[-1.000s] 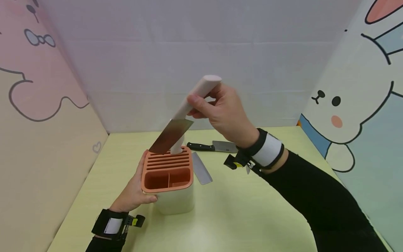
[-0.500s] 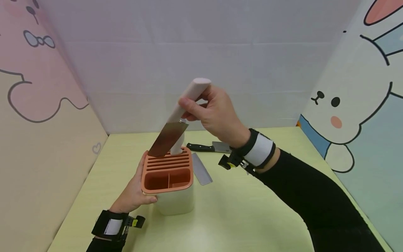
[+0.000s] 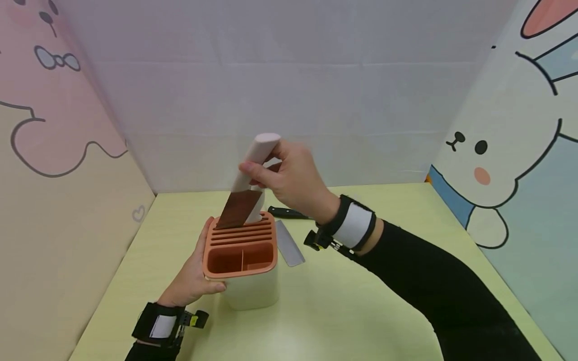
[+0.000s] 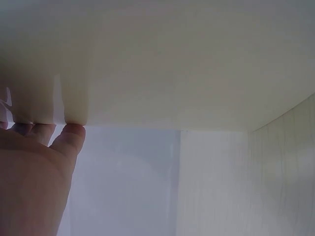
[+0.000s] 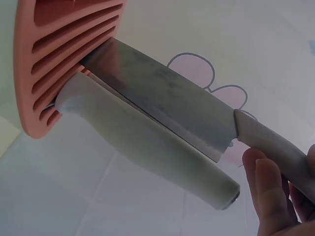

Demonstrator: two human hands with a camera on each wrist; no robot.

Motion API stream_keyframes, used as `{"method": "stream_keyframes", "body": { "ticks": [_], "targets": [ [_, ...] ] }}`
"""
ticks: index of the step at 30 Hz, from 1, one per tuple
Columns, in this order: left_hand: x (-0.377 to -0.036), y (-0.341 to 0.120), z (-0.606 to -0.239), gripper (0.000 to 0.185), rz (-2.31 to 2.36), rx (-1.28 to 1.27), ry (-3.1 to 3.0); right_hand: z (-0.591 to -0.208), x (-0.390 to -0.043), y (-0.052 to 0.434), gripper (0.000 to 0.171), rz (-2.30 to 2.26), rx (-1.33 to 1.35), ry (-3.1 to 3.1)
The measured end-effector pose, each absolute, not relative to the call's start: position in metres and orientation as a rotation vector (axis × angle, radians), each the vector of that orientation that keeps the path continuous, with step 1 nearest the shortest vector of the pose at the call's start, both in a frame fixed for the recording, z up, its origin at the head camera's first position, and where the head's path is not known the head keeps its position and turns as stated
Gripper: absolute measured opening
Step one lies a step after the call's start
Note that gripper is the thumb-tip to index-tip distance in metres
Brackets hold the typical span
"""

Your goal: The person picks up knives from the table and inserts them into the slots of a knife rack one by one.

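Note:
A cream knife block (image 3: 253,288) with an orange slotted top (image 3: 241,240) stands on the yellow-green table. My left hand (image 3: 194,273) grips its left side; in the left wrist view my fingers (image 4: 69,140) press the block's cream wall (image 4: 162,59). My right hand (image 3: 289,178) holds the pale handle of a knife (image 3: 255,158). Its blade (image 3: 237,208) is tilted with the tip in a rear slot. In the right wrist view the blade (image 5: 162,105) enters the orange top (image 5: 64,54) beside another pale handle (image 5: 147,147) that stands in the block.
A loose silver blade (image 3: 289,243) lies on the table just right of the block. Behind it lies a black-handled knife (image 3: 284,212), partly hidden by my right wrist. Cartoon-printed panels wall in the table on the left, back and right.
My right hand has lowered the knife down and to the left, and the blade tip has gone from above the block into a rear slot. The left hand has kept its hold.

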State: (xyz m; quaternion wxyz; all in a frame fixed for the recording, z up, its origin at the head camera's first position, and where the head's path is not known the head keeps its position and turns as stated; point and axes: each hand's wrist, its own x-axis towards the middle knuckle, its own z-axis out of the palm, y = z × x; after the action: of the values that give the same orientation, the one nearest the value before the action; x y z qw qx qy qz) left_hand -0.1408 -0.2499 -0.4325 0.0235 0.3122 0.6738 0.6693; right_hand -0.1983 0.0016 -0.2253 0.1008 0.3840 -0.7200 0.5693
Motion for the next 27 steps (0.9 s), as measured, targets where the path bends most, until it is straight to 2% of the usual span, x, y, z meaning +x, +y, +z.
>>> {"method": "stream_keyframes", "body": {
  "ticks": [27],
  "targets": [
    [-0.137, -0.250, -0.430, 0.124, 2.051, 0.973, 2.109, -0.273, -0.189, -0.023, 0.018, 1.234, 1.062, -2.366]
  ]
}}
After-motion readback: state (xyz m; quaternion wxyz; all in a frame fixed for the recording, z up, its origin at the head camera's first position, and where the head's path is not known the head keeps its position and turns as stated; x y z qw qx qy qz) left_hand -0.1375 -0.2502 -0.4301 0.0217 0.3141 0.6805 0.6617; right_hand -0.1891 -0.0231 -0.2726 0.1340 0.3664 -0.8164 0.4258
